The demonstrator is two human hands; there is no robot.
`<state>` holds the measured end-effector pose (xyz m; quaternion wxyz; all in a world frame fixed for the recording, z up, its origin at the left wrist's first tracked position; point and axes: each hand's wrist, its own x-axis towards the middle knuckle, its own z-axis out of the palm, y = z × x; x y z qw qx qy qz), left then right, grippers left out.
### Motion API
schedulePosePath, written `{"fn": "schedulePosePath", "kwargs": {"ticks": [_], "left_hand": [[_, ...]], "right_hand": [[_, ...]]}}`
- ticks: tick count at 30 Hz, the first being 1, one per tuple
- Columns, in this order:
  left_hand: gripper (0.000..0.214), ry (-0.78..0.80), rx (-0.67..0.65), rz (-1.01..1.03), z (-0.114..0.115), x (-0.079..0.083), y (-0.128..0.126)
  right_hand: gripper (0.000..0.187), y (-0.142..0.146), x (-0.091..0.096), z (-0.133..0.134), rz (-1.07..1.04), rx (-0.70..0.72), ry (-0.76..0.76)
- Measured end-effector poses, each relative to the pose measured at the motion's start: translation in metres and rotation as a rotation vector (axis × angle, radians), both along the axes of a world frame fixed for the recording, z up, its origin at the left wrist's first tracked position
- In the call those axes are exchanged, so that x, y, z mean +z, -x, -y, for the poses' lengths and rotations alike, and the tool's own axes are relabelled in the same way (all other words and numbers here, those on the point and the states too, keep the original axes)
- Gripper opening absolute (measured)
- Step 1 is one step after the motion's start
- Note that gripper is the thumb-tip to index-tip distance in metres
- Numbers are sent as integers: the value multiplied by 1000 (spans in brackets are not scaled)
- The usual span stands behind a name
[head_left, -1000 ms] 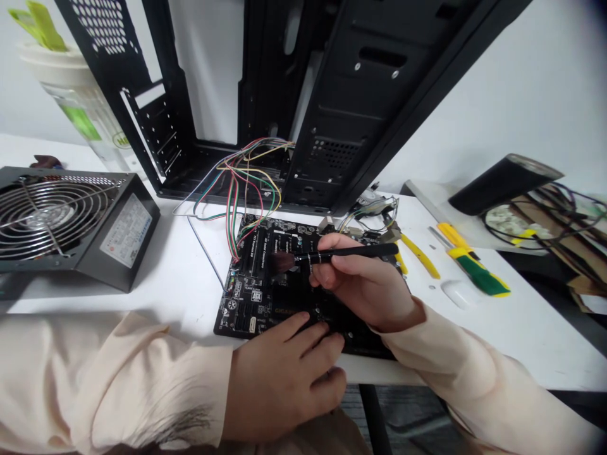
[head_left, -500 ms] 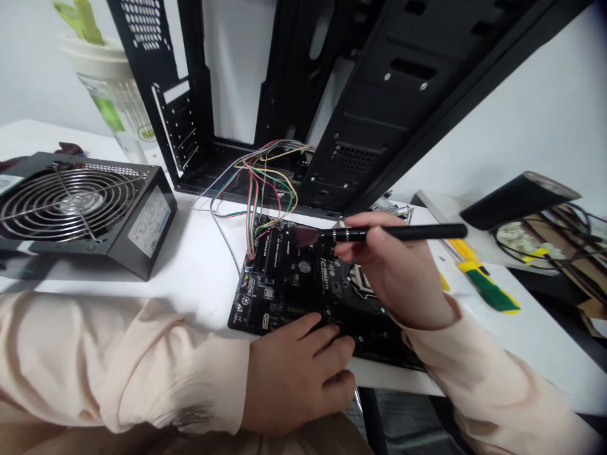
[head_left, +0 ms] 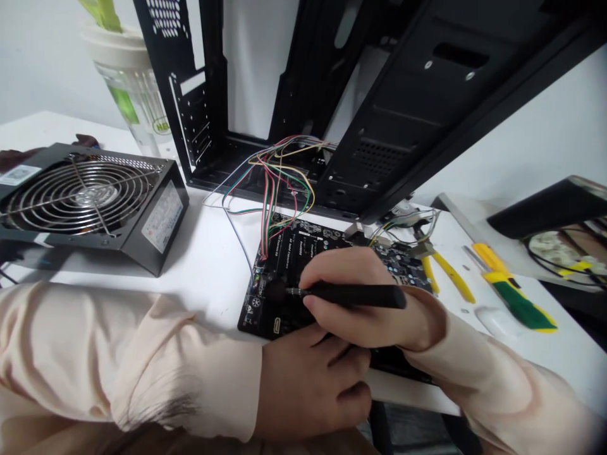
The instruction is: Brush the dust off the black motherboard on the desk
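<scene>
A black-handled brush is pinched between the thumb and fingers of my right hand. Its dark bristles touch, or hover just over, the left part of a black motherboard. My left hand rests on the board's near edge with its fingers spread, partly hidden under my right hand. Thin coloured wires run from the board's left side to the computer case behind it. Both hands cover much of the board's middle.
A power supply with a fan grille stands at the left, a clear bottle behind it. To the right lie yellow-handled pliers and a green and yellow screwdriver. The table's front edge is close to my hands.
My right hand has brought the brush toward me and left, from the board's upper middle to its left part. The view has shifted slightly, showing more of the pliers. My left hand stays on the board.
</scene>
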<state>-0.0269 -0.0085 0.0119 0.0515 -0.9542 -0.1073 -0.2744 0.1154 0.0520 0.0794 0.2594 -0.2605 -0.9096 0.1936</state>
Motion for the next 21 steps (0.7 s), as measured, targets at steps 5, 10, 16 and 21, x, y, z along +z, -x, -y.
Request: {"fn": "schedulePosePath", "kwargs": {"ticks": [5, 10, 16, 21], "left_hand": [[20, -2, -7, -30, 0, 0, 0], [19, -19, -3, 6, -1, -1, 0], [20, -14, 2, -26, 1, -2, 1], [17, -18, 5, 15, -1, -1, -1]], "right_hand": [[7, 0, -4, 1, -29, 29, -100], [10, 1, -3, 0, -69, 13, -99], [11, 1, -2, 0, 72, 88, 21], [8, 0, 1, -1, -46, -39, -22]]}}
